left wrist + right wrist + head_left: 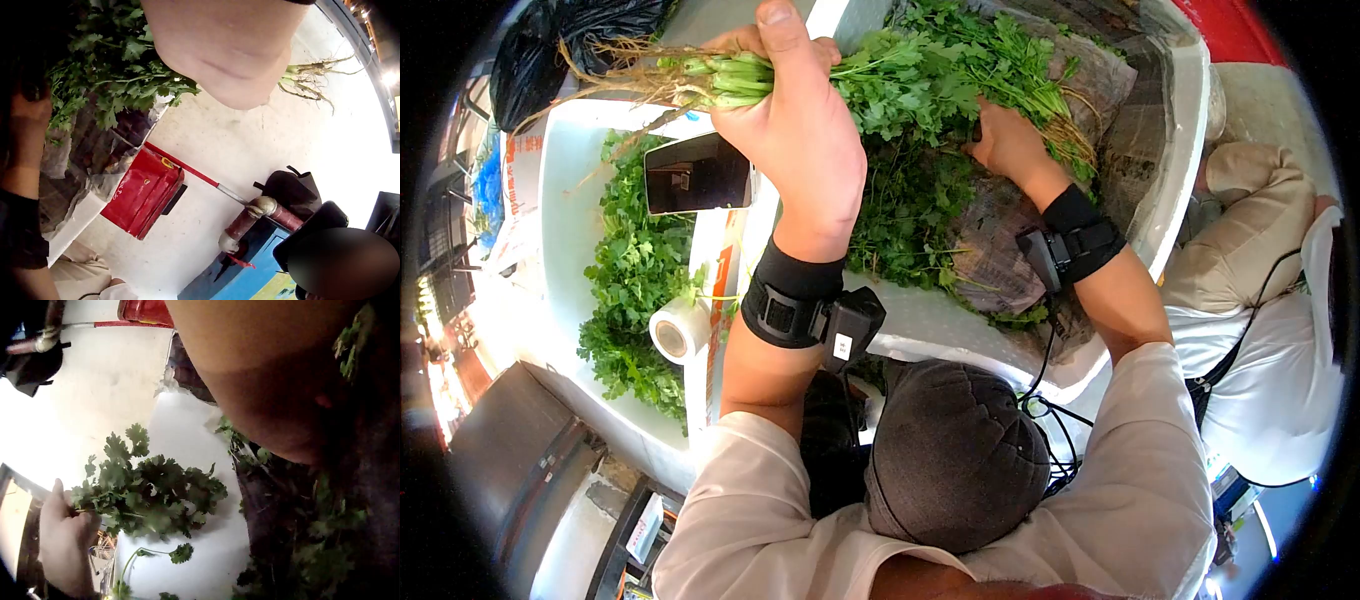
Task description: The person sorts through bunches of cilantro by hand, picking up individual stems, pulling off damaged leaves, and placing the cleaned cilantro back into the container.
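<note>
In the head view my left hand (805,125) holds up a bunch of coriander (735,78), gripping it by the pale stems. Its stringy roots (310,78) hang out on one side and its leaves (156,494) spread out on the other. My right hand (1012,150) is down inside the white foam box (1185,150), with its fingertips among the coriander leaves there. I cannot tell whether those fingers pinch any stems. Loose coriander (910,220) lies around this hand over wet newspaper (1000,245), and a rooted bunch (1055,100) lies just beyond it.
A second foam box (565,260) on the left contains more coriander (635,280). A phone (700,175) and a white roll (678,330) sit along its near rim. A black plastic bag (530,70) lies at upper left. Someone in beige trousers (1250,230) is at the right.
</note>
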`<state>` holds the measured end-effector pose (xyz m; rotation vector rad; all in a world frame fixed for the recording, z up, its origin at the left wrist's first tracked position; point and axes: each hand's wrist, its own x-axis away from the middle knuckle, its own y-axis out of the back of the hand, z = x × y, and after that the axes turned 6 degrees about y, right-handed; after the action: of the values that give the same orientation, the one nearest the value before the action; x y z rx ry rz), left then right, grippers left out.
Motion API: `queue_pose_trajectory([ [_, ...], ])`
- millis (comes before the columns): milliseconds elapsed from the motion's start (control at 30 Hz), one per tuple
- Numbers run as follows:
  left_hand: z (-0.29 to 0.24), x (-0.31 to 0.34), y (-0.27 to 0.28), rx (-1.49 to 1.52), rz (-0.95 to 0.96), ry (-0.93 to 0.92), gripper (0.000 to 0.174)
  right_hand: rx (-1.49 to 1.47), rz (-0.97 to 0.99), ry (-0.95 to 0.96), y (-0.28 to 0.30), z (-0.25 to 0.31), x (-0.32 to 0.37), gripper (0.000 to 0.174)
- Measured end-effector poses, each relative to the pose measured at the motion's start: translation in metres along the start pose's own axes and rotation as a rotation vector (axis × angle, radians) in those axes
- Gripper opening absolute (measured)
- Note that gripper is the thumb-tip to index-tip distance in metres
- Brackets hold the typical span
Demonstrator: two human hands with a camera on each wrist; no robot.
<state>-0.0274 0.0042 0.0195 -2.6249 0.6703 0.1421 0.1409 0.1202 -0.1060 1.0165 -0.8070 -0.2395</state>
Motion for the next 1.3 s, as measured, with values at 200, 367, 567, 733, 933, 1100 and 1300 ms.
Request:
queue_pose_trajectory([
  [200, 0.005, -0.001, 0.002, 0.007, 0.019, -0.031, 0.035, -0.064, -0.011, 0.028, -0.001, -0.004, 0.001, 0.083],
  [367, 0.002, 0.000, -0.003, 0.042, 0.005, 0.021, 0.028, -0.287, -0.158, 0.131, -0.002, -0.009, 0.000, 0.076],
  [567, 0.002, 0.002, 0.000, -0.127, 0.087, 0.228, 0.022, -0.605, -0.216, 0.165, 0.051, 0.002, 0.018, 0.089],
  [733, 0.010, 0.006, 0.000, -0.542, 0.429, 0.281, 0.018, -0.921, -0.287, 0.376, 0.079, 0.005, 0.047, 0.087],
  [933, 0.009, 0.019, -0.006, -0.436, 0.603, 0.453, 0.024, -1.166, -0.245, 0.525, 0.088, 0.011, 0.061, 0.068],
  [1100, 0.012, 0.022, -0.006, -0.385, 0.606, 0.549, 0.024, -1.092, -0.169, 0.479, 0.089, 0.015, 0.068, 0.060],
  [1300, 0.008, 0.018, -0.007, -0.354, 0.507, 0.636, 0.025, -1.084, -0.271, 0.535, 0.093, 0.010, 0.066, 0.043],
])
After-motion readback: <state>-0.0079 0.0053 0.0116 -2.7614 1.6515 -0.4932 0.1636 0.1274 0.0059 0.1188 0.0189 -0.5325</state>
